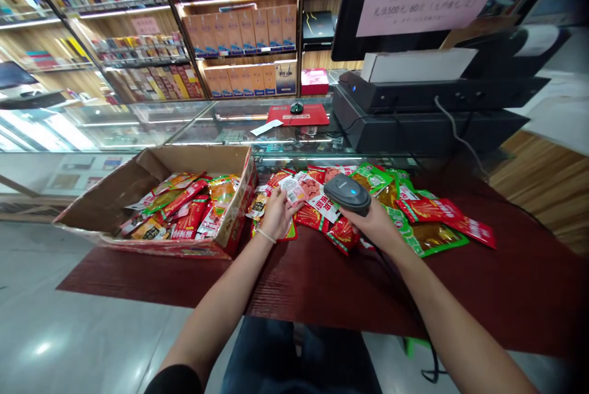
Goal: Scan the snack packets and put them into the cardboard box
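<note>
My left hand (276, 217) is closed on a small pinkish-white snack packet (293, 191), whose printed label side faces up. In my right hand (375, 221) is a dark barcode scanner (348, 193) with a small blue light on top, its head turned toward the packet. Below and around both hands lies a loose pile of snack packets, among them a red packet (343, 235) and a green-edged packet (437, 237). To the left of my left hand stands an open cardboard box (225, 240) holding several more red, orange and green packets (186, 217).
The packets rest on a dark red-brown tabletop (313, 293). Behind it is a glass counter (197, 127) with a red mat (280, 115) and a mouse (297, 108). A monitor (345, 32) and black cash drawer (414, 130) stand back right. The scanner's cable (421, 314) hangs beside my right forearm.
</note>
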Action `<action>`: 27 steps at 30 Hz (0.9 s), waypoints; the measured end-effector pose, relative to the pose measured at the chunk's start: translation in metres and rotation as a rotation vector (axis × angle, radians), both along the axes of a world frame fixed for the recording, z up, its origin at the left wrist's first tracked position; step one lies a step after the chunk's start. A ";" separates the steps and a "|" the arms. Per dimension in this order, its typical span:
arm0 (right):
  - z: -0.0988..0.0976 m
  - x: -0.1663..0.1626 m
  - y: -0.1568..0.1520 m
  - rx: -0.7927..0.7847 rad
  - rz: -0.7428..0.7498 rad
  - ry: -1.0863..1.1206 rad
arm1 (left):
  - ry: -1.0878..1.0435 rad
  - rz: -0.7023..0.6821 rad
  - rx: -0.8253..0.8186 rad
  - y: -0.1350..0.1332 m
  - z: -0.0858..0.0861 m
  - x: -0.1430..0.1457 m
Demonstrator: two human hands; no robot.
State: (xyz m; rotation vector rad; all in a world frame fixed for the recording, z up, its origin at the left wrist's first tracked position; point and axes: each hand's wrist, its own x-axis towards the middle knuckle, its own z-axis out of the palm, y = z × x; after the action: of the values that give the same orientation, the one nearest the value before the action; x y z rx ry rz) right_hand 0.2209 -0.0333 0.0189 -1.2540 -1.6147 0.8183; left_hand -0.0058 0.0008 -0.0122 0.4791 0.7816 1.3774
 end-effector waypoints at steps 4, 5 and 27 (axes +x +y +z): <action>-0.004 -0.004 -0.002 -0.063 0.132 -0.071 | -0.123 -0.009 0.003 0.004 -0.003 -0.002; -0.006 -0.005 -0.002 -0.071 0.160 -0.088 | -0.129 -0.001 0.012 0.005 -0.005 -0.003; 0.000 -0.011 -0.004 -0.151 0.063 0.096 | 0.168 -0.004 0.221 -0.004 0.006 0.013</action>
State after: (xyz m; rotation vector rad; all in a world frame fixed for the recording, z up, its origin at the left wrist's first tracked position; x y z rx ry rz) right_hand 0.2104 -0.0372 0.0190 -1.2534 -1.5457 1.0408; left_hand 0.0071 -0.0034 -0.0057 0.7771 0.7664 1.4396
